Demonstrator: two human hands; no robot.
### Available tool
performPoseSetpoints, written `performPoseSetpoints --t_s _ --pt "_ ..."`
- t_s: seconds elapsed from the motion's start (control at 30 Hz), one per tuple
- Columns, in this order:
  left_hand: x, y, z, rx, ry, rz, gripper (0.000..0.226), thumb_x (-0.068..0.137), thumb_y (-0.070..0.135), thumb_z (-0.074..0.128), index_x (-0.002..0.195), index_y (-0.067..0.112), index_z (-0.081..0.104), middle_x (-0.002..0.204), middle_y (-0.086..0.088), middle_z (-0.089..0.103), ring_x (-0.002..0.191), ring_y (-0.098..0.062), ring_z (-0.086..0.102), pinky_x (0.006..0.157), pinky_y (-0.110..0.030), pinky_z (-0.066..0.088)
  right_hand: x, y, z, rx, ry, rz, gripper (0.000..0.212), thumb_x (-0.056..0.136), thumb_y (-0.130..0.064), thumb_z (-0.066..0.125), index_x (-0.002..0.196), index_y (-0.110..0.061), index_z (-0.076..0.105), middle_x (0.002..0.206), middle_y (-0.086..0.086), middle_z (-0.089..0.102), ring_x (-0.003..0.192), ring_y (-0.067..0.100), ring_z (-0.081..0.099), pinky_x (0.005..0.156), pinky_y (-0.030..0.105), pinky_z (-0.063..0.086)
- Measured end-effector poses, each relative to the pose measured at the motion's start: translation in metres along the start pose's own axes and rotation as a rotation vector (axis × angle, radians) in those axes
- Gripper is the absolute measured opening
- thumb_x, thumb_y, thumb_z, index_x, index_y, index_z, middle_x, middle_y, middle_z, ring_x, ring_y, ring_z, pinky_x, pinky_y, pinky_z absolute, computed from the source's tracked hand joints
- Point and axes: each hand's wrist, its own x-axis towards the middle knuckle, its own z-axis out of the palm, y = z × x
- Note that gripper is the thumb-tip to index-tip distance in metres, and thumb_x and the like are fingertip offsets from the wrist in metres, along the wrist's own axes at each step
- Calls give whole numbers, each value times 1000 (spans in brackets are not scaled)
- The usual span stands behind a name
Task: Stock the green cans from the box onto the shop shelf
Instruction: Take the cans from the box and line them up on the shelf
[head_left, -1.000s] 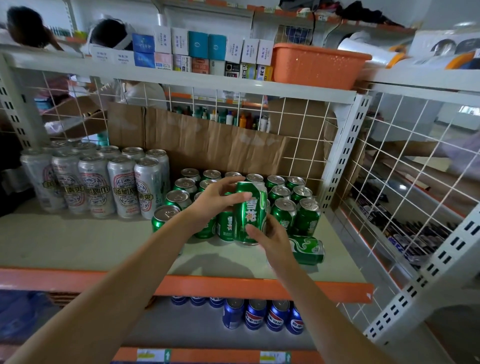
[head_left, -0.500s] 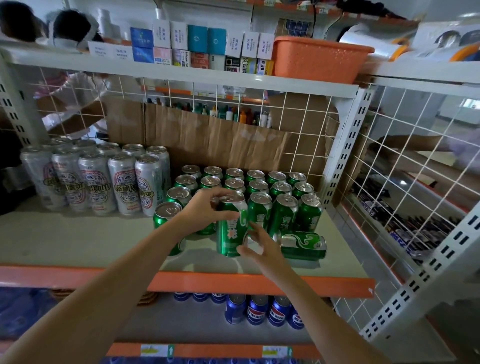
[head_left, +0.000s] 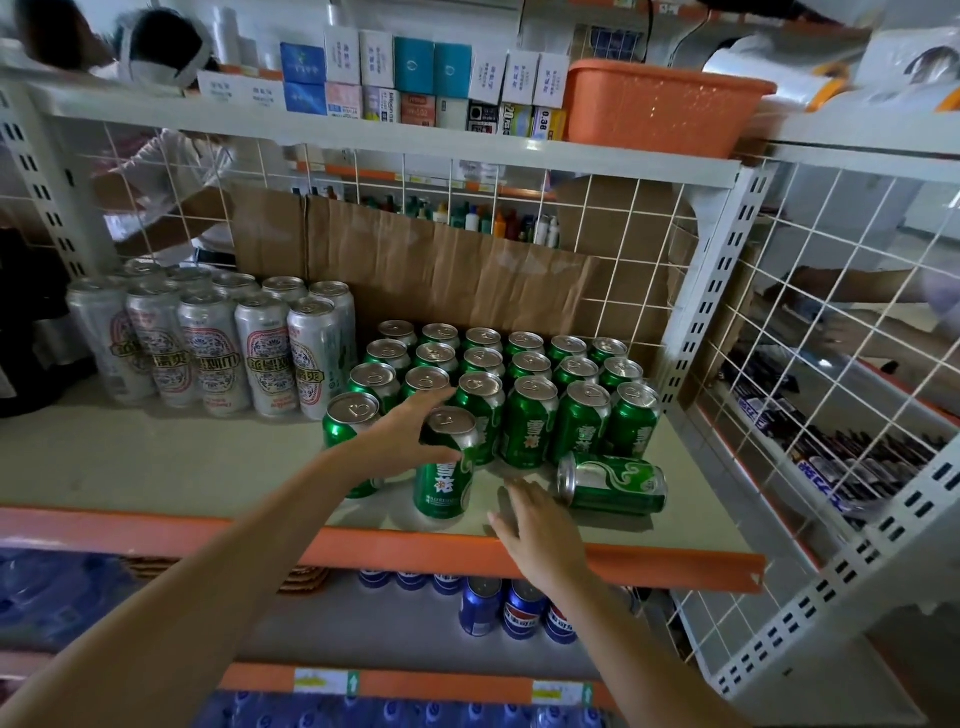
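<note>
On the left of the shop shelf (head_left: 156, 462) stands a cluster of tall silver cans (head_left: 208, 348), upright and packed close. Just beside them to the right, rows of green cans (head_left: 530, 415) stand upright against a cardboard sheet (head_left: 441, 280) at the back. The left hand (head_left: 400, 441) reaches in over the orange front lip (head_left: 156, 530) and holds the front green can (head_left: 441, 483), fingers curved behind its top, thumb across its face; that can stands upright near the shelf's front edge, just ahead of the rows. To its right the right hand (head_left: 535, 530) is wide, fingers straight and spread, low over the shelf and apart from the can; whether it touches the surface I cannot tell. Further right a tipped green can (head_left: 613, 483) lies on its side, near the white wire side panel (head_left: 831, 364)
</note>
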Motion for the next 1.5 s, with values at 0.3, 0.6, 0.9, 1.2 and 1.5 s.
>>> performPoseSetpoints --t_s 0.3,0.6,0.9,1.2,1.5 --pt "1 11 -5 232 -152 18 87 78 33 74 147 22 23 146 0 27 132 -17 33 102 -22 29 0 3 5 -38 13 -9 51 98 -45 35 140 -17 35 139 0 46 124 15 47 104 28 39" --pt "13 32 -11 519 -217 72 68 73 32 77 129 19 43 125 -1 46 114 -19 43 94 -35 40 0 3 4 -52 11 -17 52 98 -44 34 141 -15 34 141 2 45 126 16 47 104 29 39" --pt "15 23 -22 631 -130 98 68 71 34 79 127 17 45 127 -1 45 116 -19 43 94 -32 40 0 5 6 -63 1 -20 54 99 -45 32 144 -16 31 147 2 39 134 16 39 110 30 34" --pt "13 19 -33 672 -145 15 75 75 33 76 137 18 38 147 -1 32 131 -21 35 103 -36 34 -1 6 6 -64 -20 -19 55 99 -44 30 146 -15 28 151 3 33 138 16 33 113 31 30" --pt "11 24 -25 792 -134 51 80 78 34 72 142 17 28 146 -4 29 132 -22 31 104 -34 32 0 4 6 -55 -28 -17 54 99 -44 30 146 -15 28 150 4 35 137 17 34 112 33 31"
